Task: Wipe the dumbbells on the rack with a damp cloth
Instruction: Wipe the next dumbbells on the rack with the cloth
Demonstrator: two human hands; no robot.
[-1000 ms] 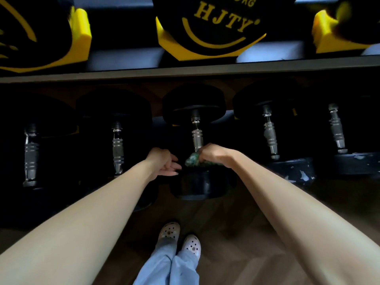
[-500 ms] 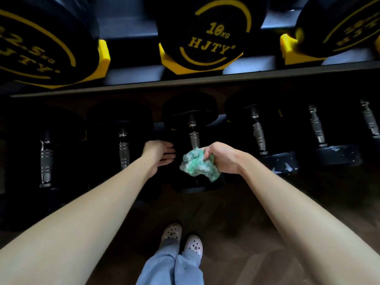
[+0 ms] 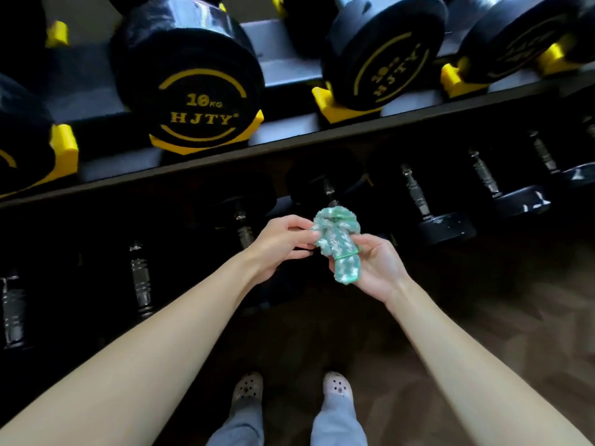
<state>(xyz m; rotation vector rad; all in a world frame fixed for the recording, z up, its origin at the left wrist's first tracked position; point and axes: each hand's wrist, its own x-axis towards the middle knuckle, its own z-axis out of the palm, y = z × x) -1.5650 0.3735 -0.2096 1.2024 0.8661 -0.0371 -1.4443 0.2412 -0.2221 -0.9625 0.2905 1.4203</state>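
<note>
Gripping the bunched green cloth [image 3: 336,243] in the right hand [image 3: 376,268], palm up, fingers curled round its lower end. Pinching its top edge with the left hand [image 3: 280,244], thumb and fingertips closed on the fabric. Held in mid-air, just in front of the lower row of dumbbells [image 3: 415,194] on the rack [image 3: 322,136]. Up above, a 10 kg dumbbell [image 3: 199,91] in a yellow cradle.

There's only the one view, worn on the person's head: wide-angled, tipped forward and steeply down. It hangs close over the rack [image 3: 418,123], with the upper shelf [image 3: 283,128] across the top and the floor [image 3: 483,317] and shoes [image 3: 248,386] at the bottom.
</note>
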